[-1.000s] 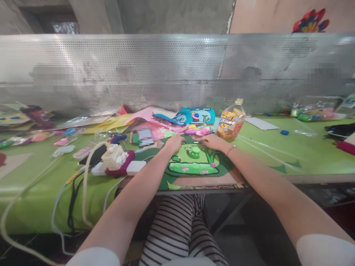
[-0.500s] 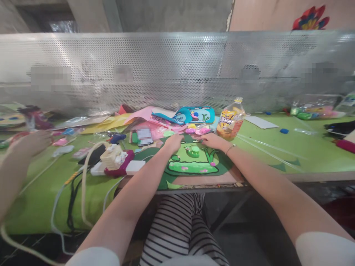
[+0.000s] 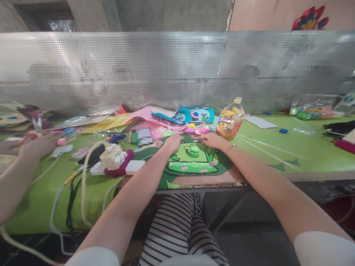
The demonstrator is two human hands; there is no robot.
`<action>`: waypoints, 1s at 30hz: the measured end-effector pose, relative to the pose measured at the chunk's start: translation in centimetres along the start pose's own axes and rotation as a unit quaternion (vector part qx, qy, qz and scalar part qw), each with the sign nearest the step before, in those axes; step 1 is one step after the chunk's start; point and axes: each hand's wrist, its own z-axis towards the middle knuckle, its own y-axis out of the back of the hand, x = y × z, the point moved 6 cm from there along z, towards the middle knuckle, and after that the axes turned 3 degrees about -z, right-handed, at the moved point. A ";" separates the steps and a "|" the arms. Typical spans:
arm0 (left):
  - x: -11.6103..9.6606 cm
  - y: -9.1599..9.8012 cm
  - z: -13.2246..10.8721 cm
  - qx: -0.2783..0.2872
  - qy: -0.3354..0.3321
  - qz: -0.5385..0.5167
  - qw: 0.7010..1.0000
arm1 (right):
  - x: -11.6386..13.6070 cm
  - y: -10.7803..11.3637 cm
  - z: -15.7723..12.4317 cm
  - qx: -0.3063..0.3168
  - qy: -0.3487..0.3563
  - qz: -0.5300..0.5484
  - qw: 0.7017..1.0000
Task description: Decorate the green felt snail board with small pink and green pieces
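A green craft picture [image 3: 194, 167] lies at the table's front edge, with a raised snail shape [image 3: 193, 151] in its middle and a pale grass strip with pink spots below. My left hand [image 3: 174, 142] rests at its upper left, fingers drawn together at the top edge. At the upper right is my right hand [image 3: 213, 141], thumb and fingers close together on the picture's top. Small white shapes sit between the two hands. What the fingertips hold, if anything, is too small to make out.
Behind the hands lie pink and yellow lumps [image 3: 202, 130] and a blue craft piece [image 3: 198, 115]. A drink bottle [image 3: 229, 120] stands close to my right hand. At left are a power strip [image 3: 135, 167], cables and another person's hand [image 3: 39, 146] by scissors [image 3: 37, 125].
My hands and the picture stay in place. At the far left, the other person's hand has shifted slightly right, and scissors show more clearly beside it.
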 end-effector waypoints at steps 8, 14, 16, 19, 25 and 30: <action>0.2 -0.1 0.2 -0.004 0.001 -0.005 1.000 | 0.1 0.0 -0.1 0.011 -0.006 0.002 1.000; 0.1 0.0 0.0 -0.001 -0.001 -0.008 1.000 | 0.2 0.0 -0.2 0.022 -0.010 0.006 1.000; 0.1 0.0 0.0 0.001 0.000 -0.011 1.000 | 0.2 0.1 -0.2 0.021 -0.007 0.008 1.000; 0.1 0.0 0.0 0.003 0.002 -0.014 1.000 | 0.1 0.2 -0.2 0.022 -0.012 0.012 1.000; 0.2 -0.1 0.0 -0.001 0.002 -0.014 1.000 | -0.1 0.1 -0.2 0.023 -0.032 0.021 0.999; 0.1 0.0 -0.1 -0.008 -0.006 -0.016 1.000 | -0.1 0.3 -0.3 0.009 -0.036 0.006 0.999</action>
